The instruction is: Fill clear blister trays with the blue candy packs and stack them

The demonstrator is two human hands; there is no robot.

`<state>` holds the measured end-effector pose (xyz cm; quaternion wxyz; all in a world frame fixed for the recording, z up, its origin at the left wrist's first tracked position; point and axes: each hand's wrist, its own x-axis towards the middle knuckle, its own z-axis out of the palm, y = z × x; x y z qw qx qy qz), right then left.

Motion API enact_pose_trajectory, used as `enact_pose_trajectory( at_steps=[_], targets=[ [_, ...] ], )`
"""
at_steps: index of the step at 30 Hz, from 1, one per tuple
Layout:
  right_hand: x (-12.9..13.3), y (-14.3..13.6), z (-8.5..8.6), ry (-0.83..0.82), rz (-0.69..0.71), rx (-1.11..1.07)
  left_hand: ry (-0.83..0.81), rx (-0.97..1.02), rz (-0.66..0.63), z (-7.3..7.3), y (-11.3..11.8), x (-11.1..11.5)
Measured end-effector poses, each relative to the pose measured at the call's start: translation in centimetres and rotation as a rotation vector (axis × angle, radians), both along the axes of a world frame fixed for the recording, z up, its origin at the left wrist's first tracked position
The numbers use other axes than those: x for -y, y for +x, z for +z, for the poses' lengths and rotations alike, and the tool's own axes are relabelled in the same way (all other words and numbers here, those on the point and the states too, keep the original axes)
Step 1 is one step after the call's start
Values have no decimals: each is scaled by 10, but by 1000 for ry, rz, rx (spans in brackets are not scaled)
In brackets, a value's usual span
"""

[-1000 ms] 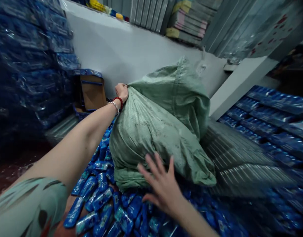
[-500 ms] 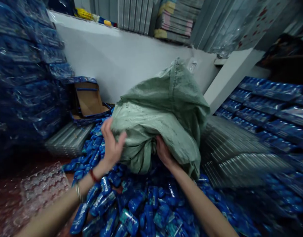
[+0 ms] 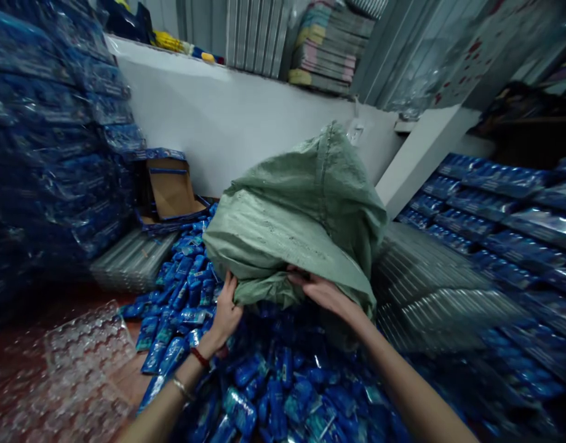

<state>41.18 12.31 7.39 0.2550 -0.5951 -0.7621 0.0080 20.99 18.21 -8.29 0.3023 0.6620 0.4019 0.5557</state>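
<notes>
On my feed the green woven sack (image 3: 283, 227) lies crosswise straight ahead atop blue bottles (image 3: 277, 403), left hand (image 3: 226, 315) touching its near-left edge, right hand (image 3: 323, 290) at the near fold; can't tell if either grips.

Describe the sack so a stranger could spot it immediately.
Start at the white wall across the back. In front of it, a bulging sack rests on heaped blue packs. Its creased green fabric sets it apart from those glossy packs.
</notes>
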Motion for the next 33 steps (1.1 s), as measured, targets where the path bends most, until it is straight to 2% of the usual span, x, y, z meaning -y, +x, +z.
enact_pose_trajectory(
  at_steps=[2,5,7,9,11,13,15,19,22,24,25,27,28,30,32,33],
  targets=[
    [3,0,9,-33,111,85,-6,-64,-179,15,-29,-25],
    [-2,-2,9,152,150,313,-83,-101,-395,54,-52,-61],
    [-11,-4,4,343,85,429,-137,-134,-508,83,-54,-81],
    [-25,-4,1,487,-17,427,-174,-190,-591,108,-51,-100],
    [-45,-2,6,570,-113,336,-187,-235,-644,125,-45,-119],
    [-69,0,19,583,-163,232,-183,-226,-672,137,-37,-140],
    [-97,3,36,545,-183,173,-159,-167,-627,144,-27,-163],
    [-151,2,62,431,-231,172,-32,-61,-324,149,-9,-207],
    [-170,-9,68,406,-109,244,37,-30,-186,146,-6,-229],
    [-160,-20,64,412,52,320,72,-27,-123,141,-9,-236],
    [-147,-25,58,409,125,356,87,-32,-104,139,-12,-238],
    [-104,-35,38,402,196,419,106,-50,-90,135,-17,-240],
    [-76,-37,22,401,207,469,112,-58,-89,133,-19,-241],
    [-18,-38,-19,478,91,523,117,-68,-85,131,-20,-242],
    [29,-33,-67,531,-173,487,112,-72,-74,129,-18,-242],
    [43,-28,-90,529,-302,452,109,-73,-68,128,-17,-241]
  ],
)
